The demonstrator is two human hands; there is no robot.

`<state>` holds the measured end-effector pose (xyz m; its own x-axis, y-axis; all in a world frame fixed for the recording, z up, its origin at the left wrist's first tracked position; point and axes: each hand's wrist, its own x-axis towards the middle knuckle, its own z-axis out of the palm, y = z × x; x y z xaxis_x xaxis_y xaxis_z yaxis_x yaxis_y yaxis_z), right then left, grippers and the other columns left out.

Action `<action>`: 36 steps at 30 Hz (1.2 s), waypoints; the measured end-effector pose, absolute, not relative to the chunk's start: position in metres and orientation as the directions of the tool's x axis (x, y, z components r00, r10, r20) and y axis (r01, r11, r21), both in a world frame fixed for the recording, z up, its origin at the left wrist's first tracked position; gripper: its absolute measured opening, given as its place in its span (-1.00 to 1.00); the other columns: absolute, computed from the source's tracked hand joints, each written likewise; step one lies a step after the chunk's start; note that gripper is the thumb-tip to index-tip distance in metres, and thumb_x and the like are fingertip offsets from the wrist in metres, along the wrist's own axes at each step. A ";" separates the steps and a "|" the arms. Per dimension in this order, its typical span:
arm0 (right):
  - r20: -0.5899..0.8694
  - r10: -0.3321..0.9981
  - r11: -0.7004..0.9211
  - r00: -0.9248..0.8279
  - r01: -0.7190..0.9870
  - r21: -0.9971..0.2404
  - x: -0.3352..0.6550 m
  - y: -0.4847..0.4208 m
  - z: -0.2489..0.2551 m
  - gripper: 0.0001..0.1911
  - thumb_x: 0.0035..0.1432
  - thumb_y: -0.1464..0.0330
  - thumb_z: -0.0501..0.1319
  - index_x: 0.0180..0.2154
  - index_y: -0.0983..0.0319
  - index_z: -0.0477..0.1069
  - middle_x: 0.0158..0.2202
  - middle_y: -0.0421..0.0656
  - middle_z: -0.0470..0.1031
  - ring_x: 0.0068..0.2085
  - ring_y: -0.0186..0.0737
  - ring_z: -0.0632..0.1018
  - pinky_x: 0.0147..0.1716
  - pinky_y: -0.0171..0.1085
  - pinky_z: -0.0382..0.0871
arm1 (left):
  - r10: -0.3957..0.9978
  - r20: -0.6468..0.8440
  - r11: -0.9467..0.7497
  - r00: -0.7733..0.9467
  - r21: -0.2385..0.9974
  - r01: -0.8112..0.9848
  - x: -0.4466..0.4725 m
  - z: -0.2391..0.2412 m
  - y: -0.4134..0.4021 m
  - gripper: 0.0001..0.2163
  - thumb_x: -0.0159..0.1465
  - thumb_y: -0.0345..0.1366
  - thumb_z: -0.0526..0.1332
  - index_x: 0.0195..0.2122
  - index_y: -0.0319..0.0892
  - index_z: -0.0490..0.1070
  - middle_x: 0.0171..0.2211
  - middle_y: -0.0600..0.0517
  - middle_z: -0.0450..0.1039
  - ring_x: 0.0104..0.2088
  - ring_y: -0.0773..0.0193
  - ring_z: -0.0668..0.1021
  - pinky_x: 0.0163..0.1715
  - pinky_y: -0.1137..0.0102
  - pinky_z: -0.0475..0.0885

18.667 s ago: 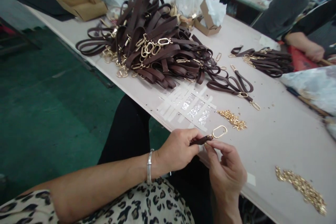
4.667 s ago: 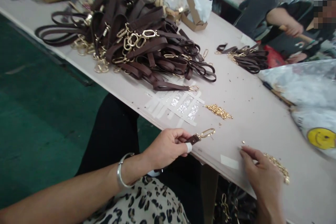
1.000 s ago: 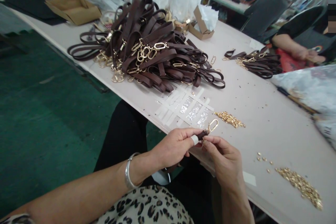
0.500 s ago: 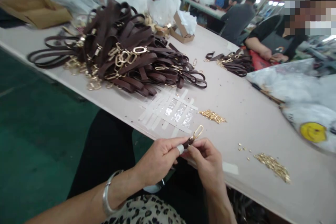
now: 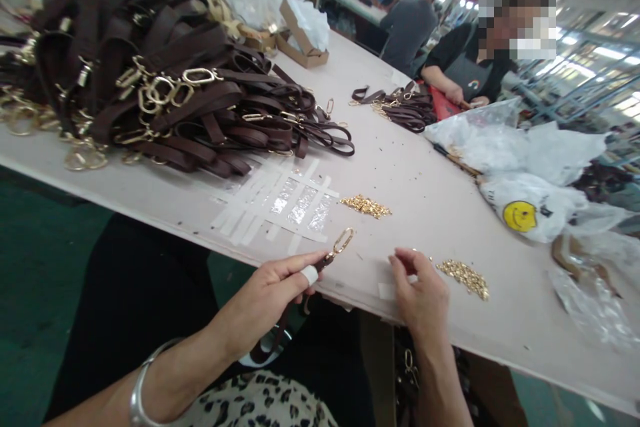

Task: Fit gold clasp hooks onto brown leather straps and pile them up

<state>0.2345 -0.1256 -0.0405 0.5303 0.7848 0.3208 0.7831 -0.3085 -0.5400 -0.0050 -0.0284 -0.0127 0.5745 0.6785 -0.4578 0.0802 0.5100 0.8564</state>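
At ten o'clock, with twelve at the top of the view, a large tangled heap of dark brown leather straps with gold metal rings and clasps (image 5: 180,120) covers the far left of the pale, flat-topped table (image 5: 500,330). Round at eight o'clock, a smooth silver metal bangle (image 5: 140,390) circles the left wrist. At seven o'clock the left hand (image 5: 273,293), with a white band around its thumb, has thumb and fingers clamped on one dark brown leather strap (image 5: 325,261). This strap's end sits by the table's near edge at six o'clock, its oval gold metal ring (image 5: 344,241) pointing towards one o'clock. Near the centre, strips of whitish tape over shiny clear plastic (image 5: 300,203) lie stuck to the tabletop. At twelve o'clock stands a small open brown cardboard box (image 5: 309,59) with white crumpled material in it. Just right of the tape lies a loose little pile of shiny gold metal pieces (image 5: 366,205). At two o'clock there is a smaller bundle of brown straps (image 5: 407,107), with a co-worker in dark clothing (image 5: 465,73) seated just beyond. At four o'clock the right hand (image 5: 425,297) is well apart from the left, thumb and forefinger close together; whether they pinch anything cannot be told. Just beside it, further out at four o'clock, is a second pile of small gold metal pieces (image 5: 464,278). At three o'clock rests a white plastic bag with a yellow smiling face (image 5: 545,203).
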 end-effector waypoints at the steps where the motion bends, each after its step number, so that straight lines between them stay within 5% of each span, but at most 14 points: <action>1: 0.362 0.787 -0.345 0.500 0.842 -0.414 0.251 -0.131 -0.043 -0.70 0.26 0.19 0.16 -0.14 0.25 0.51 -0.26 -0.05 0.59 -0.26 -0.15 0.56 -0.15 -0.15 0.43 | 0.681 -0.463 0.524 0.567 0.849 0.065 -0.006 -0.013 -0.028 -0.59 0.23 -0.19 0.26 0.09 -0.15 0.54 -0.25 -0.01 0.60 -0.35 0.32 0.49 -0.32 0.44 0.38; 4: 0.386 0.841 -0.344 0.380 0.925 -0.161 0.290 -0.146 -0.051 -0.66 0.28 0.21 0.06 -0.15 0.26 0.52 -0.24 0.01 0.60 -0.23 -0.07 0.58 -0.15 -0.11 0.44 | 0.678 -0.448 0.542 0.583 0.840 0.017 -0.007 -0.017 -0.030 -0.67 0.22 -0.23 0.27 0.00 -0.13 0.60 -0.28 0.02 0.60 -0.24 0.27 0.53 -0.20 0.42 0.40; 9: 0.324 0.901 -0.295 0.288 0.955 -0.028 0.322 -0.149 -0.063 -0.63 0.21 0.17 0.03 -0.20 0.18 0.53 -0.24 -0.03 0.63 -0.25 -0.01 0.62 -0.20 -0.09 0.48 | 0.660 -0.369 0.579 0.655 0.804 -0.131 -0.002 -0.026 -0.032 -0.72 0.09 -0.37 0.38 -0.14 -0.17 0.63 -0.23 0.02 0.63 -0.14 0.24 0.59 -0.01 0.36 0.40; 15: 0.195 0.916 -0.347 0.349 0.937 -0.049 0.330 -0.139 -0.057 -0.61 0.07 0.09 0.02 -0.26 0.12 0.51 -0.30 -0.09 0.64 -0.30 0.06 0.64 -0.24 -0.04 0.52 | 0.709 -0.420 0.575 0.566 0.809 -0.121 -0.003 -0.034 -0.027 -0.76 -0.02 -0.42 0.39 -0.27 -0.26 0.56 -0.42 0.06 0.54 -0.48 0.39 0.50 -0.43 0.46 0.40; 20: 0.245 0.889 -0.394 0.388 0.919 -0.027 0.324 -0.131 -0.057 -0.61 0.06 0.10 -0.01 -0.26 0.13 0.47 -0.25 -0.02 0.62 -0.27 0.13 0.64 -0.25 0.03 0.51 | 0.706 -0.422 0.585 0.569 0.800 -0.132 -0.006 -0.033 -0.023 -0.80 -0.02 -0.45 0.33 -0.31 -0.25 0.51 -0.47 0.12 0.46 -0.57 0.47 0.45 -0.50 0.49 0.39; 23: 0.252 0.843 -0.456 0.474 0.880 -0.132 0.310 -0.126 -0.053 -0.60 0.05 0.08 0.03 -0.26 0.15 0.49 -0.23 0.02 0.62 -0.24 0.19 0.63 -0.22 0.10 0.48 | 0.719 -0.407 0.573 0.564 0.806 -0.148 -0.005 -0.034 -0.022 -0.80 0.00 -0.44 0.32 -0.31 -0.25 0.50 -0.46 0.12 0.46 -0.58 0.48 0.46 -0.52 0.50 0.38; 25: 0.221 0.794 -0.479 0.566 0.807 -0.345 0.287 -0.124 -0.049 -0.62 0.04 0.04 0.15 -0.24 0.13 0.53 -0.26 -0.03 0.62 -0.26 0.16 0.62 -0.21 0.08 0.48 | 0.735 -0.383 0.549 0.560 0.821 -0.159 -0.004 -0.035 -0.022 -0.81 0.01 -0.45 0.31 -0.30 -0.25 0.50 -0.47 0.13 0.46 -0.58 0.48 0.46 -0.53 0.51 0.37; 28: 0.209 0.783 -0.234 0.585 0.590 -0.773 0.234 -0.117 -0.044 -0.65 0.03 0.10 0.35 -0.21 0.17 0.52 -0.24 -0.07 0.62 -0.25 -0.02 0.63 -0.18 -0.08 0.51 | 0.753 -0.343 0.514 0.561 0.839 -0.177 -0.002 -0.037 -0.021 -0.80 0.02 -0.46 0.30 -0.28 -0.26 0.50 -0.48 0.13 0.46 -0.56 0.47 0.46 -0.51 0.51 0.37; 29: 0.233 0.804 -0.129 0.548 0.542 -0.831 0.215 -0.114 -0.044 -0.68 0.03 0.15 0.39 -0.21 0.19 0.52 -0.24 -0.08 0.62 -0.26 -0.08 0.62 -0.20 -0.14 0.51 | 0.757 -0.333 0.505 0.563 0.844 -0.179 -0.001 -0.038 -0.020 -0.80 0.03 -0.46 0.31 -0.27 -0.27 0.51 -0.47 0.11 0.47 -0.54 0.46 0.46 -0.50 0.51 0.38; 32: 0.337 0.849 0.082 0.407 0.528 -0.845 0.171 -0.104 -0.044 -0.81 0.09 0.31 0.39 -0.22 0.18 0.53 -0.25 -0.13 0.61 -0.25 -0.18 0.60 -0.19 -0.22 0.51 | 0.757 -0.314 0.487 0.573 0.856 -0.173 -0.001 -0.039 -0.020 -0.80 0.06 -0.44 0.31 -0.25 -0.27 0.52 -0.43 0.07 0.49 -0.48 0.42 0.47 -0.46 0.49 0.38; 36: 0.428 0.866 0.158 0.258 0.671 -0.725 0.154 -0.097 -0.043 -0.88 0.17 0.40 0.31 -0.21 0.13 0.52 -0.25 -0.20 0.61 -0.25 -0.22 0.62 -0.22 -0.28 0.49 | 0.781 -0.293 0.438 0.551 0.886 -0.150 -0.003 -0.037 -0.021 -0.83 0.09 -0.43 0.29 -0.26 -0.25 0.55 -0.43 0.08 0.47 -0.45 0.40 0.45 -0.46 0.49 0.35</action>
